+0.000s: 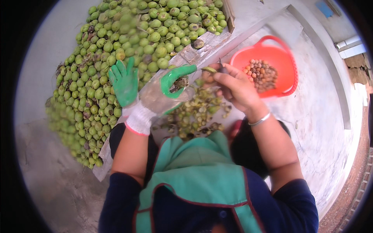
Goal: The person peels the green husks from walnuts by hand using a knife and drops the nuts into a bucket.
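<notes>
My left hand (161, 91) wears a white glove with green-coated fingers. Its thumb and fingers curl around a rough, dark brown lump (179, 84), perhaps a walnut in spoiled husk. Bare and close beside it, my right hand (237, 83) pinches a curved strip of green husk (209, 70). A small dark object (223, 69) shows at the right fingertips, too blurred to name. Under both hands lies a heap of green and brown husk pieces (198, 112). Another green glove (126, 82) rests on the pile of green walnuts (101, 93) left of my gloved hand.
A red plastic basket (287, 77) with brown shelled-out nuts (261, 75) stands at the right. Wooden boards (206, 46) edge the green pile. A raised concrete ledge (330, 58) runs along the far right. My green apron (198, 182) covers my lap.
</notes>
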A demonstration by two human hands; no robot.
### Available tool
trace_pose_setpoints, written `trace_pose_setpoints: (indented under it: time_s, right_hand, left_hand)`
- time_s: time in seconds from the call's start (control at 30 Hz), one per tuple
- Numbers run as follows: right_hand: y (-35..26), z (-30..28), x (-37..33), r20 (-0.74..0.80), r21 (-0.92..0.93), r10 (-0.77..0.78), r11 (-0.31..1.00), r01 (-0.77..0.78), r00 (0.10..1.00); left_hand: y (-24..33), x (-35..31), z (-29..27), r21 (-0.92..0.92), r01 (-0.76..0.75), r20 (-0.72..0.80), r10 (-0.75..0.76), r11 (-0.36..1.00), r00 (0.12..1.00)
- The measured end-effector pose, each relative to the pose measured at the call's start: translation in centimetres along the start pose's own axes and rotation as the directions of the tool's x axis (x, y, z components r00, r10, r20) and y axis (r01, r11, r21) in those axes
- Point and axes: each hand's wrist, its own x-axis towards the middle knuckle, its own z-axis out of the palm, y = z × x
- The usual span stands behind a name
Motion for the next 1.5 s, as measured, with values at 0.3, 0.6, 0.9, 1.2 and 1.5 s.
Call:
trace_pose_setpoints:
  time_s: [0.3,0.6,0.9,1.2,1.5]
  right_hand:
    - [0.2,1.3,-0.4,-0.042,-0.385,0.100,0.917,-0.108,0.994]
    - [2.5,1.8,0.5,-0.023,-0.698,-0.259,0.696,0.170,0.966]
    - [4.3,-0.7,1.6,0.052,-0.673,-0.353,0.679,0.294,0.934]
    - [3.2,2.4,1.1,-0.169,-0.735,-0.391,0.661,0.149,0.905]
    - [4.5,0.4,1.3,-0.194,0.002,0.072,0.997,-0.073,0.978]
  left_hand:
    - [0.6,-0.6,2.1,-0.352,0.161,0.108,-0.130,0.922,0.986]
    - [0.0,-2.3,3.8,-0.860,0.459,0.351,-0.393,0.224,0.850]
    - [-1.8,-2.5,5.5,-0.931,0.363,0.356,-0.263,-0.022,0.897]
    - [-0.5,-2.0,5.8,-0.952,0.304,0.287,-0.448,-0.034,0.847]
    - [1.6,-1.9,5.5,-0.450,0.126,-0.336,-0.299,0.884,0.893]
